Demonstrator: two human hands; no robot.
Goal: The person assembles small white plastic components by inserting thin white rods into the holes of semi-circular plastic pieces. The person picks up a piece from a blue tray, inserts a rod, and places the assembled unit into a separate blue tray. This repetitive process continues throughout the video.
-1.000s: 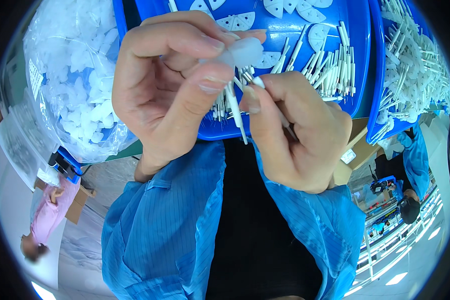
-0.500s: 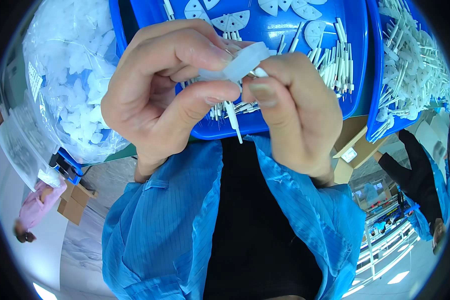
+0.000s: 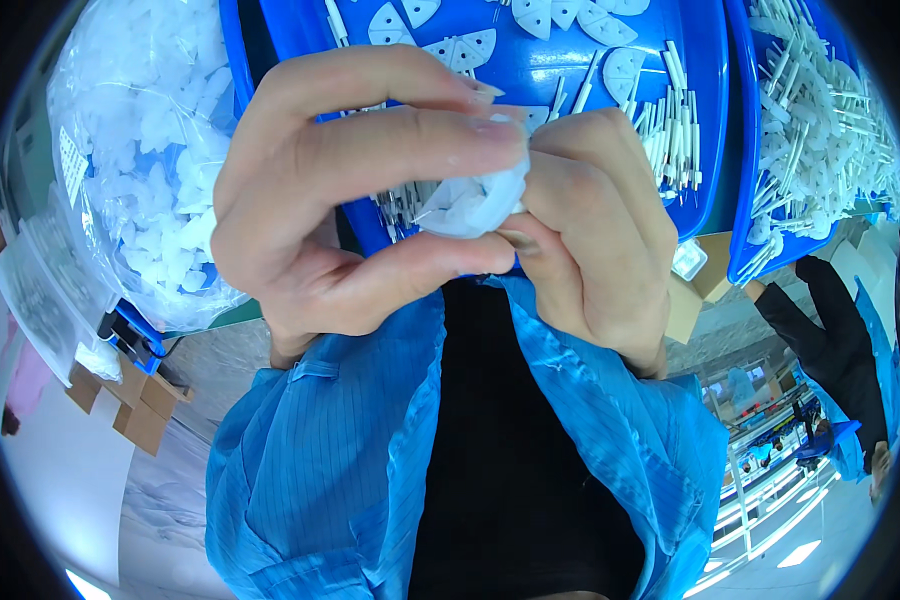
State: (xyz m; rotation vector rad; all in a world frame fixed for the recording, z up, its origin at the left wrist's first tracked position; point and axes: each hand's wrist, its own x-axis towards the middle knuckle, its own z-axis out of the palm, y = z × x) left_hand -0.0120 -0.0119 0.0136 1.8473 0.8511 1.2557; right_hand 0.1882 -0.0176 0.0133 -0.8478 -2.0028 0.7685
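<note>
Between my two hands, above the near edge of a blue tray (image 3: 705,215), is a small translucent white plastic part (image 3: 480,205) with a curved rim. My left hand (image 3: 320,190) grips it from the left, thumb below and index finger above. My right hand (image 3: 600,220) pinches its right side with the thumb and curled fingers, which hide that edge. Behind my hands the tray holds flat white half-round pieces with holes (image 3: 625,75) and several thin white rods with metal ends (image 3: 680,140).
To the left stands a clear plastic bag (image 3: 150,170) full of translucent white pieces. On the right, another blue tray (image 3: 745,235) is heaped with white rod assemblies (image 3: 820,140). Cardboard boxes (image 3: 145,410) stand beyond on the left. A person in dark trousers (image 3: 825,330) is at the far right.
The plastic part has turned so its curved rim and hollow side show. My left index finger has stretched over its top. The white rod that hung below it no longer shows.
</note>
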